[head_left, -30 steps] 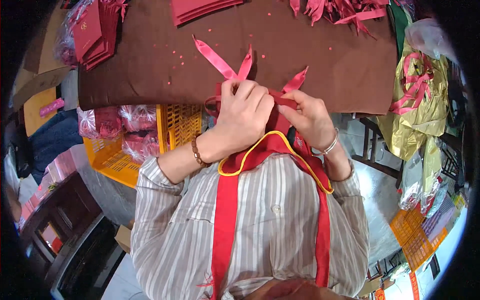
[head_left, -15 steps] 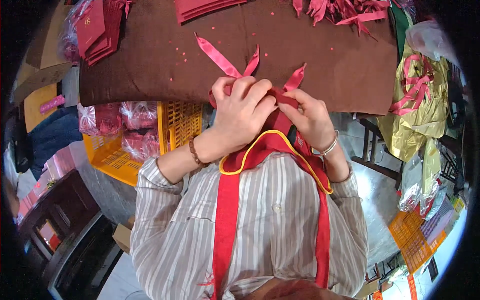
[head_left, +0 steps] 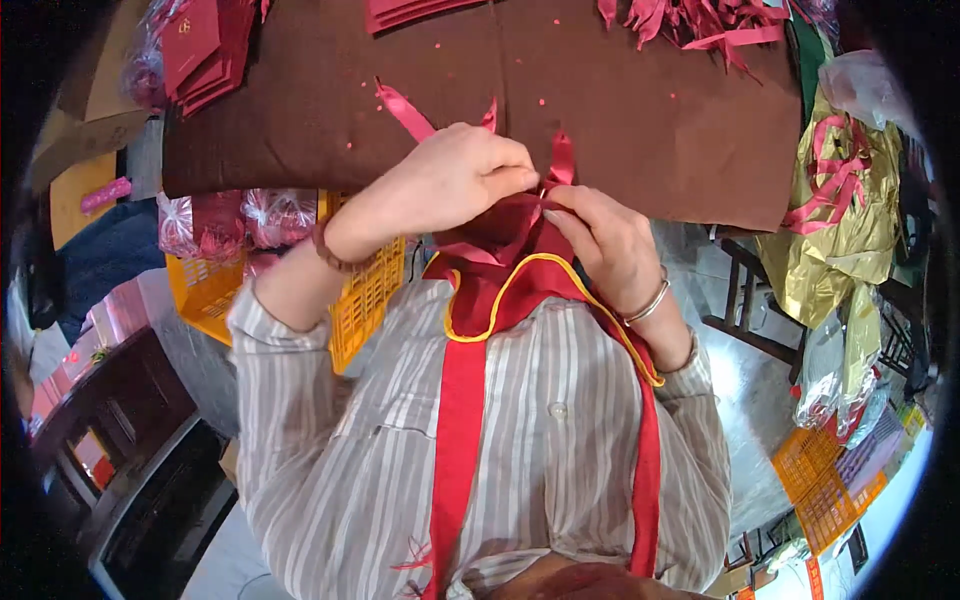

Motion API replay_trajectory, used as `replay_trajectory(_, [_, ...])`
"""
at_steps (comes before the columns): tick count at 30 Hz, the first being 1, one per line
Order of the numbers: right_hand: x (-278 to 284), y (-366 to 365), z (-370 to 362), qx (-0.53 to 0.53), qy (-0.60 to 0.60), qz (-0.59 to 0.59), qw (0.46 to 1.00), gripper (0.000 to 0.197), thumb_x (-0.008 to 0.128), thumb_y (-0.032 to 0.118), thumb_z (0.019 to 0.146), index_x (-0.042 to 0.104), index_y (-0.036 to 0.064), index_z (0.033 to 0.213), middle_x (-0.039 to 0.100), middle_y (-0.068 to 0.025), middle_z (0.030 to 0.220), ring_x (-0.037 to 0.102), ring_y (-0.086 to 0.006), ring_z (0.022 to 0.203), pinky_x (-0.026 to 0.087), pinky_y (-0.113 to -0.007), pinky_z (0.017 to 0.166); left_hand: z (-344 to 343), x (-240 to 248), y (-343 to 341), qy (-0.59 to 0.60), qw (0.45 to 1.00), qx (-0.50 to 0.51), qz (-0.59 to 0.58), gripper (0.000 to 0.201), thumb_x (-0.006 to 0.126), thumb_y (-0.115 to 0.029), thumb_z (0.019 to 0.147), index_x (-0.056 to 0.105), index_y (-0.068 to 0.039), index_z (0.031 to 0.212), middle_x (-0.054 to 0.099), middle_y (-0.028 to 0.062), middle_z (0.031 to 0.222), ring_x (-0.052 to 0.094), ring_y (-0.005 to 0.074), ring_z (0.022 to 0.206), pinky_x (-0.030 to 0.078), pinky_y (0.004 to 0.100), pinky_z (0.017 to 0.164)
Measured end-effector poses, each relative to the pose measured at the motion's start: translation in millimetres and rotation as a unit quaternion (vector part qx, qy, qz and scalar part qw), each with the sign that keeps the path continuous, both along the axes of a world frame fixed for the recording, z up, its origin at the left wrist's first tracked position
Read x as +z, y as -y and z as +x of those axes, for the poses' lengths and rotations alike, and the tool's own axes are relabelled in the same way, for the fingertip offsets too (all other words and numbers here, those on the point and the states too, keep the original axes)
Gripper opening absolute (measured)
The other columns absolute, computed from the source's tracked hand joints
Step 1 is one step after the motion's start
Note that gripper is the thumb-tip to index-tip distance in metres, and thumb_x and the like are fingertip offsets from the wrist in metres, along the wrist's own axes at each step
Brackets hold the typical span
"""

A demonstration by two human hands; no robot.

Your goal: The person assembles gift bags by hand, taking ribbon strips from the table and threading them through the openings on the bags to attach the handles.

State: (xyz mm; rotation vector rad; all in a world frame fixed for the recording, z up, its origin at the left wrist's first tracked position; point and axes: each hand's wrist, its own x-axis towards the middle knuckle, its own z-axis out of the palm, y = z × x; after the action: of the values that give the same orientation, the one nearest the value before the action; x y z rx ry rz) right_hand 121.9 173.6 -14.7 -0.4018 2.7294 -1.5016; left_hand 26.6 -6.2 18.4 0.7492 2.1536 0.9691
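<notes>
Over the table's front edge, close to my chest, is a dark red folded piece that looks like a small paper bag (head_left: pixel 500 222), with satin ribbon running across it. My left hand (head_left: pixel 445 175) is closed above it, its thumb and fingertips pinching at the ribbon (head_left: pixel 562 158) by the bag's top edge. My right hand (head_left: pixel 612 235) is closed on the right side of that edge, thumb against fingers. Another pinkish-red ribbon end (head_left: pixel 405 110) sticks out beyond my left hand. Part of the bag is hidden behind my hands. A red apron (head_left: pixel 520 300) with yellow trim lies under it.
A brown cloth (head_left: pixel 640 130) covers the table, dotted with small red bits. Flat dark red bags (head_left: pixel 205 55) are stacked far left, a ribbon heap (head_left: pixel 690 25) far right. A yellow crate (head_left: pixel 200 300) with wrapped red packs stands below left; gold foil (head_left: pixel 825 240) hangs at right.
My left hand has turned and lifted, its wrist and elbow moving out to the left. The bag has tipped so more of its face and a crossing ribbon show. My right hand has shifted slightly nearer me.
</notes>
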Motion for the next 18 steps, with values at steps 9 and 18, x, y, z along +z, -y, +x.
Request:
replay_trajectory(9, [1.1, 3.5, 3.3, -0.031, 0.011, -0.031, 0.999, 0.016, 0.06, 0.004, 0.08, 0.058, 0.0003, 0.096, 0.061, -0.0142, 0.085, 0.062, -0.0256, 0.074, 0.048, -0.03, 0.065, -12.0, -20.0, -8.5, 0.236, 0.972, 0.007, -0.007, 0.018, 0.058, -0.016, 0.078, 0.065, 0.001, 0.078, 0.059, -0.0017, 0.066, 0.05, 0.0046, 0.065, 0.041, 0.0221, 0.06])
replay_trajectory(18, [-6.3, -11.8, -4.4, 0.047, 0.109, -0.149, 0.982, 0.015, 0.059, 0.004, 0.083, 0.058, 0.0, 0.098, 0.06, -0.0067, 0.08, 0.055, -0.0093, 0.069, 0.043, -0.022, 0.063, -12.9, -26.6, -19.8, 0.079, 0.99, 0.118, 0.002, 0.017, 0.058, -0.014, 0.077, 0.061, 0.002, 0.073, 0.058, -0.0006, 0.066, 0.05, 0.0058, 0.067, 0.042, 0.0225, 0.064])
